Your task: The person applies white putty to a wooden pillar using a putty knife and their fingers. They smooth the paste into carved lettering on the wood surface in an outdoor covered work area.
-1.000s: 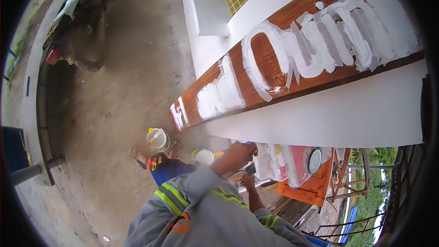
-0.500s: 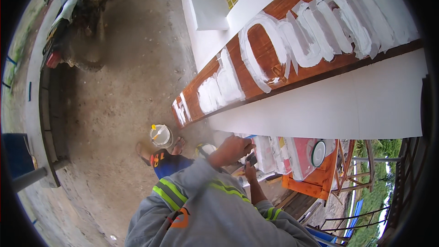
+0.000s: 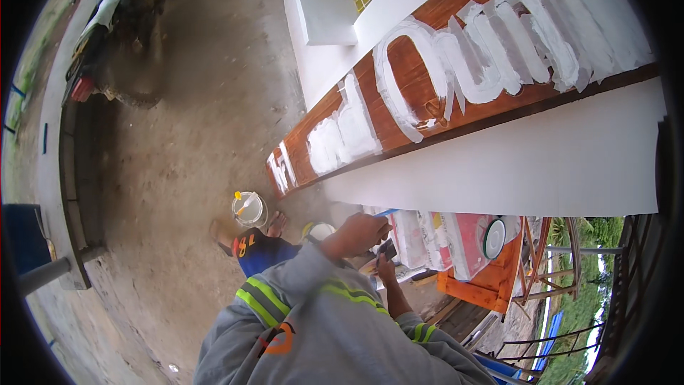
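Note:
My left hand (image 3: 358, 234) is closed, its fingers bent together above the end of a bench. Just past its fingertips shows a thin blue piece (image 3: 387, 212); whether the hand grips it I cannot tell. Lower and to the right, my right hand (image 3: 386, 268) is closed around a small dark object (image 3: 388, 249), whose kind is too small to make out. Both hands are close together, apart from the long brown wooden board (image 3: 412, 71), which bears broad strokes of white paint forming large letters.
A white bucket (image 3: 262, 217) with a yellow-handled brush (image 3: 248, 204) stands by my feet. Pink-and-white packages (image 3: 463, 242) and a round white lid (image 3: 494, 239) lie near an orange wooden bench (image 3: 481, 286). A motorcycle (image 3: 107, 36) is parked far left, beside a low wall (image 3: 53, 121).
My left hand has shifted slightly left, and more of the blue piece shows beside it. My right hand keeps the dark object, moved only a little. The board and bucket stay put.

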A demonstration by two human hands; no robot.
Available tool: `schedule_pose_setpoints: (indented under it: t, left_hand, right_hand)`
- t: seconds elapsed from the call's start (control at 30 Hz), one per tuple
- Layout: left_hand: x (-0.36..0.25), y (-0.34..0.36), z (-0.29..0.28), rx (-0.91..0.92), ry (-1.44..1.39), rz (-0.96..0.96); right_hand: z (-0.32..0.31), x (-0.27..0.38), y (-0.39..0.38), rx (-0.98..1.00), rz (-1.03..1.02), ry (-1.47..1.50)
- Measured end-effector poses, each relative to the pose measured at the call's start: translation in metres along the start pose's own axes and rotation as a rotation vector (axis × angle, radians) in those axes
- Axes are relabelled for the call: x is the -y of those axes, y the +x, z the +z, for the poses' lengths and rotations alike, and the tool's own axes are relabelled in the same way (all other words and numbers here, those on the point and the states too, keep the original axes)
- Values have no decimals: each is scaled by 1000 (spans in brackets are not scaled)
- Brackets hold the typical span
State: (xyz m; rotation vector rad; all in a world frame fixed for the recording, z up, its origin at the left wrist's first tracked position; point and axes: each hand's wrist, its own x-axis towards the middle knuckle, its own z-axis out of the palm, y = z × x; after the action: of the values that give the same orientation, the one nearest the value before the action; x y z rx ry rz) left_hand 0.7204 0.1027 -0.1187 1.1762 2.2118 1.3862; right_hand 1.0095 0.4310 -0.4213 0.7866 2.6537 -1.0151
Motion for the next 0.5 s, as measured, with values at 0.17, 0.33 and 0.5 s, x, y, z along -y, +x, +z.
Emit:
schedule_pose_setpoints:
  t: [0.17,0.33,0.5]
  left_hand:
    - [11,-4,-17,-58,-118,-114]
    - [13,4,-21,-190,-210,-278]
    - [12,31,-37,-398,-294,-281]
  right_hand:
    - [-19,47,18,77,-34,-90]
    - [-33,114,6,88,297,47]
    - [-41,138,6,149,356,160]
